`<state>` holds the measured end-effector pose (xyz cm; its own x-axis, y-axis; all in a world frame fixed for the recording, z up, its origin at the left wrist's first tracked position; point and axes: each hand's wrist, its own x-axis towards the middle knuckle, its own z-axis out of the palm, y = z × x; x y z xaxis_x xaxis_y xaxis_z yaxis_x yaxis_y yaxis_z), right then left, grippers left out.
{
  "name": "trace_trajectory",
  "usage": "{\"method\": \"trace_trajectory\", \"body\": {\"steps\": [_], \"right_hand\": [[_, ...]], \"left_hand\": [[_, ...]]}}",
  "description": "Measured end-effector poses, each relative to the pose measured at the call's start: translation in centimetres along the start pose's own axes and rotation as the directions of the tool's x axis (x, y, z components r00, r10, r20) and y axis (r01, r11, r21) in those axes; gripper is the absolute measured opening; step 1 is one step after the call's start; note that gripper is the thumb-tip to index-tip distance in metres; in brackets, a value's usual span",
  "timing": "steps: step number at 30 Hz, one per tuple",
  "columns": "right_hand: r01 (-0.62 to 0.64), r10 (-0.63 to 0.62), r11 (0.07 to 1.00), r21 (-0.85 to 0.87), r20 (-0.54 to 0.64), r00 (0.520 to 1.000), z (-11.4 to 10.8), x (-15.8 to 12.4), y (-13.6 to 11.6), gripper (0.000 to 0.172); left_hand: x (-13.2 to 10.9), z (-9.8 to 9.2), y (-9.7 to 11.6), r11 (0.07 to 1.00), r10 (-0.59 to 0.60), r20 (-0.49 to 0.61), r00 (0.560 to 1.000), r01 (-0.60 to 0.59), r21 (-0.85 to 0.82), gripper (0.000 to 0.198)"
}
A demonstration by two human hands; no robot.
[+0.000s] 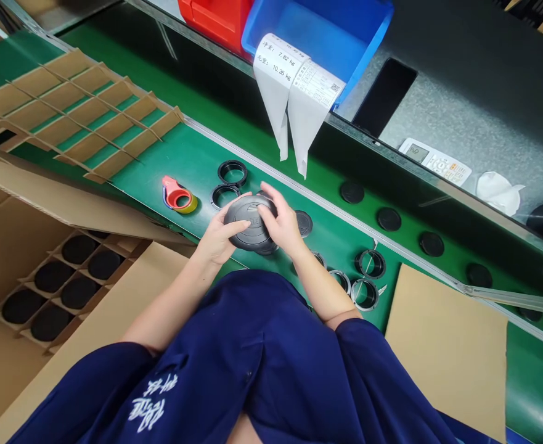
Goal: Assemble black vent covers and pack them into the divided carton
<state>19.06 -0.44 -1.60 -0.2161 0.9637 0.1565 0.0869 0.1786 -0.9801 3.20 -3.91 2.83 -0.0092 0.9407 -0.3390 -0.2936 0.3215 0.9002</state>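
Both my hands hold one round black plastic cap (pixel 247 223) just above the green work surface (pixel 197 163). My left hand (pixel 218 237) grips its near-left rim, thumb on top. My right hand (pixel 279 222) is closed over its right side, fingers curled across the top face. Two black rings (pixel 232 172) lie just beyond the cap, and another black disc (pixel 304 222) rests to its right. Several metal-edged rings (pixel 366 293) sit by my right forearm.
An open carton (pixel 44 290) with a cardboard grid holding black caps stands at the left. A loose cardboard divider (pixel 77 111) lies at the back left. A red tape dispenser (pixel 177 196), blue bin (pixel 317 31), red bin (pixel 216 18), cardboard sheet (pixel 447 345) and several black discs (pixel 388 218) on the belt.
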Motion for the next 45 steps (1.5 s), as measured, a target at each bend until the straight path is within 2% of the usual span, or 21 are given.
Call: {"method": "trace_trajectory", "body": {"steps": [2, 3, 6, 8, 10, 13, 16, 18, 21, 23, 27, 31, 36, 42, 45], "right_hand": [[-0.018, 0.022, 0.999, 0.049, -0.078, 0.997, 0.2, -0.3, 0.0, 0.065], [-0.039, 0.044, 0.998, 0.055, -0.096, 0.994, 0.4, -0.6, 0.0, 0.073], [-0.142, 0.143, 0.99, 0.023, -0.052, 0.988, 1.4, -1.8, -0.3, 0.109], [-0.213, 0.213, 0.977, -0.001, -0.027, 0.977, 2.1, -2.4, -0.5, 0.116], [-0.254, 0.254, 0.967, -0.025, -0.024, 0.967, 2.3, -2.6, -0.5, 0.106], [-0.199, 0.197, 0.978, -0.067, -0.045, 0.979, 1.5, -2.2, -0.2, 0.074], [-0.038, 0.029, 0.99, -0.138, -0.064, 0.998, 0.4, -1.8, 0.1, 0.057], [0.036, -0.045, 0.974, -0.222, -0.032, 0.998, -0.1, -1.7, 0.4, 0.049], [0.035, -0.041, 0.948, -0.317, -0.012, 0.999, -0.1, -2.1, 0.8, 0.039], [0.028, -0.038, 0.947, -0.32, -0.024, 0.999, 0.0, -2.4, 1.1, 0.04], [0.073, -0.082, 0.961, -0.266, -0.023, 0.996, -0.2, -2.4, 1.6, 0.052], [0.041, -0.032, 0.962, -0.27, 0.039, 0.999, -0.5, -1.5, 1.9, 0.063], [0.067, -0.044, 0.968, -0.24, 0.103, 0.994, -0.1, -0.3, 2.0, 0.076], [-0.086, 0.095, 0.992, -0.087, 0.103, 0.99, 0.1, 0.1, 2.5, 0.088], [-0.117, 0.126, 0.989, -0.09, 0.092, 0.988, 0.3, -0.2, 2.8, 0.087]], "left_hand": [[0.3, 0.0, 0.5, 0.999, 0.051, -0.034, 0.998, -0.051, -0.007, 0.073], [0.5, 0.0, 0.7, 0.996, 0.084, -0.053, 0.995, -0.085, -0.012, 0.071], [0.8, 0.3, 1.2, 0.989, 0.147, -0.091, 0.985, -0.149, -0.013, 0.068], [0.9, 0.5, 1.1, 0.988, 0.151, -0.1, 0.984, -0.153, -0.012, 0.066], [1.1, 0.5, 0.9, 0.989, 0.146, -0.099, 0.984, -0.148, -0.022, 0.065], [1.4, 0.0, 0.7, 0.992, 0.106, -0.092, 0.99, -0.112, -0.065, 0.062], [1.5, -0.7, 0.6, 0.986, -0.06, -0.015, 0.998, 0.056, -0.155, 0.05], [1.4, -1.1, 0.4, 0.964, -0.157, 0.056, 0.986, 0.166, -0.207, 0.045], [1.0, -1.4, 0.0, 0.942, -0.208, 0.123, 0.97, 0.232, -0.242, 0.064], [0.7, -1.5, -0.4, 0.935, -0.226, 0.149, 0.963, 0.257, -0.244, 0.075], [0.6, -1.5, -1.3, 0.929, -0.243, 0.139, 0.96, 0.271, -0.251, 0.082], [0.9, -1.6, -2.2, 0.926, -0.258, 0.157, 0.953, 0.29, -0.241, 0.095], [0.9, -1.9, -2.8, 0.924, -0.272, 0.142, 0.952, 0.299, -0.237, 0.096], [1.1, -2.7, -2.5, 0.911, -0.274, 0.112, 0.955, 0.295, -0.287, 0.094], [1.5, -3.4, -2.7, 0.906, -0.263, 0.106, 0.959, 0.283, -0.313, 0.093]]}}
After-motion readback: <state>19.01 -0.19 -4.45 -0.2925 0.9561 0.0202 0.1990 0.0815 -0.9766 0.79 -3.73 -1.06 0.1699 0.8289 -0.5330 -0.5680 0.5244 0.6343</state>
